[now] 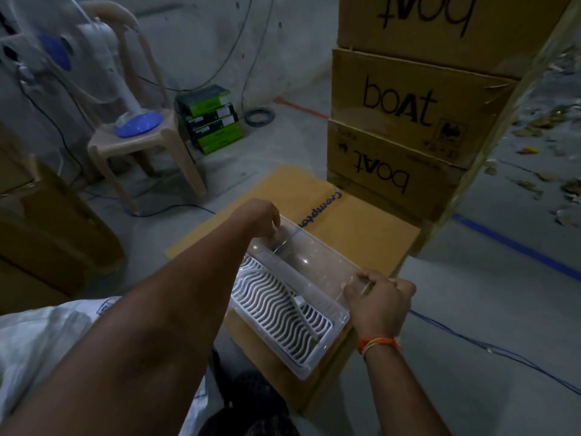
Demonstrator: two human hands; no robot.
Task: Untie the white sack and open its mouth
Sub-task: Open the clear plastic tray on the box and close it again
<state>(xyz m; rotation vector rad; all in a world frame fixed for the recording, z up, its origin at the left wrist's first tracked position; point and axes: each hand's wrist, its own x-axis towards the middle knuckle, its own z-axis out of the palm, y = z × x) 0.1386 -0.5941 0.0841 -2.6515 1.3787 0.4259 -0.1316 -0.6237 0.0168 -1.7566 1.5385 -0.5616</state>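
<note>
Hands: both reach over a clear, oblong plastic tray [317, 269] that lies on a flat tan cardboard carton [361, 234].
Left hand [261, 215]: at the tray's far end, fingers curled down over the rim; whether they actually clamp it, I cannot tell.
Right hand [379, 298]: at the tray's right rim, fingertips pinching the transparent edge; an orange thread band [379, 343] circles the wrist.
Tray contents: a white plastic grille with wavy slots [279, 309] lies inside, in the near half, with a thin white bar across it.
White woven sack [41, 328]: at lower left, beside and partly under the left forearm, touched by neither hand; its mouth and tie are not visible.
Carton: printed with purple lettering, set on the grey concrete floor [471, 309].
Beyond: a stack of brown cardboard boxes marked "boat" [415, 102] stands just behind the carton.
Left background: a beige plastic chair [141, 140] carries a white pedestal fan with blue base [138, 122]; green and black small boxes [210, 119] are stacked beside it.
Floor: blue cable [503, 350] runs along the right.
</note>
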